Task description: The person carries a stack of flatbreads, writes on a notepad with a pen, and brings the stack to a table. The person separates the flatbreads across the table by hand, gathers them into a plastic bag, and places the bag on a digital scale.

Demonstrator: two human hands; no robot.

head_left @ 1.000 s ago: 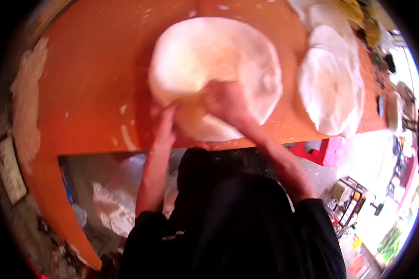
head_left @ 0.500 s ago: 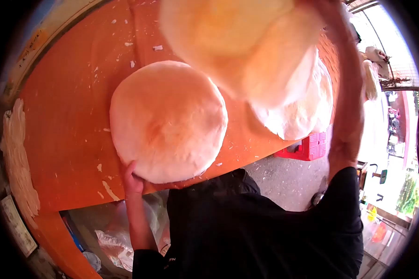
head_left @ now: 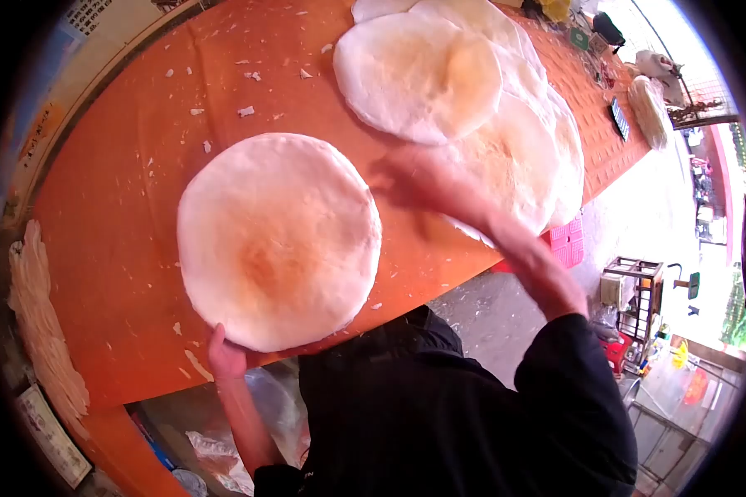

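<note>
A thick, round white pad [head_left: 278,240] with a tan middle lies flat near the front edge of the orange table [head_left: 108,273]. At its lower left rim is my left hand [head_left: 226,354], thumb on the edge and the other fingers hidden beneath it. My right hand [head_left: 410,176], smeared by motion, is over the table just right of the pad, its fingers too blurred to read. Above it lies a thinner white round sheet [head_left: 423,79], overlapping other sheets [head_left: 510,161] at the upper right.
White scraps [head_left: 246,111] dot the table. A phone-like dark object [head_left: 619,118] lies at the right end, near a wrapped white bundle [head_left: 651,112]. Below the table's right side are a red crate [head_left: 567,242] and a metal rack [head_left: 634,294]. A dried white crust [head_left: 46,323] lines the left edge.
The sheet that my right hand carried now lies on the others at the upper right. My right hand has come back toward the pad. My left hand stays at the pad's rim.
</note>
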